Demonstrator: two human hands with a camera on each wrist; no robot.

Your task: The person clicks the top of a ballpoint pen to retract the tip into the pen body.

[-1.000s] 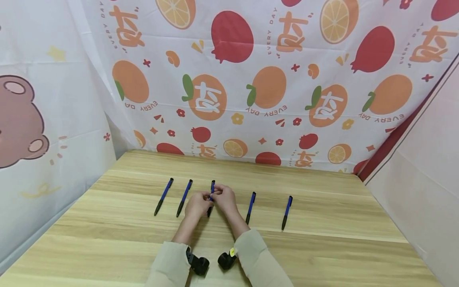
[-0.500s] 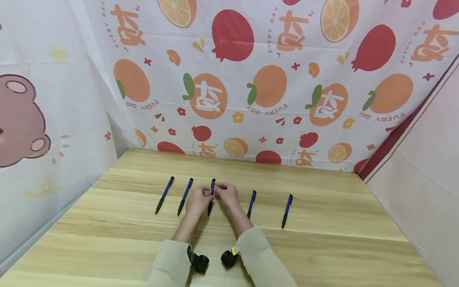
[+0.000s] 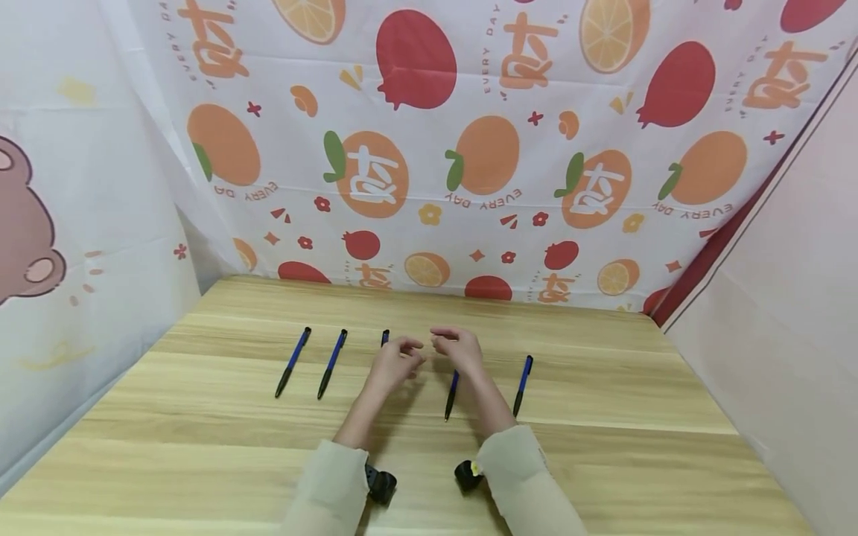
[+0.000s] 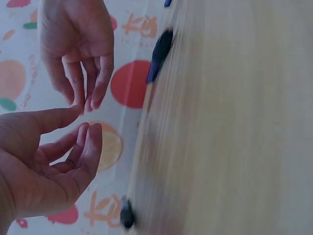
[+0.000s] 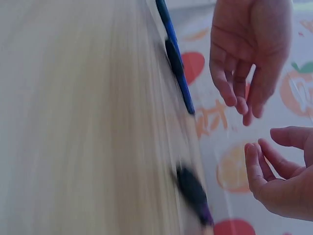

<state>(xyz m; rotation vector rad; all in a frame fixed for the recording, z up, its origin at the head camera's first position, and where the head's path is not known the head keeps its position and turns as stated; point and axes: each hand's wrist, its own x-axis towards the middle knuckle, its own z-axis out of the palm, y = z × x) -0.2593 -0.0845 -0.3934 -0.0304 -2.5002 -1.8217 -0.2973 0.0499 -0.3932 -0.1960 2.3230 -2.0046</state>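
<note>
Blue pens with black grips lie in a spaced row on the wooden table. My left hand (image 3: 395, 363) hovers over the middle pen (image 3: 385, 336), covering all but its top end. To its right, my right hand (image 3: 461, 350) is above another pen (image 3: 452, 394) and hides its upper part. Both hands are empty, fingers loosely bent and facing each other across a small gap. In the left wrist view, the left hand (image 4: 54, 166) and right hand (image 4: 80, 39) are raised off the tabletop. A blurred pen (image 5: 193, 191) shows below in the right wrist view.
Two more pens, one far left (image 3: 293, 363) and one beside it (image 3: 332, 365), lie on the table (image 3: 201, 417). Another pen (image 3: 523, 385) lies at the right, near the right forearm. A fruit-print cloth (image 3: 429, 223) hangs behind the table, with pale cloths at both sides.
Both hands have let go of the middle pen, risen and moved apart to the right. That pen stays lying on the table. The head view has shifted slightly.
</note>
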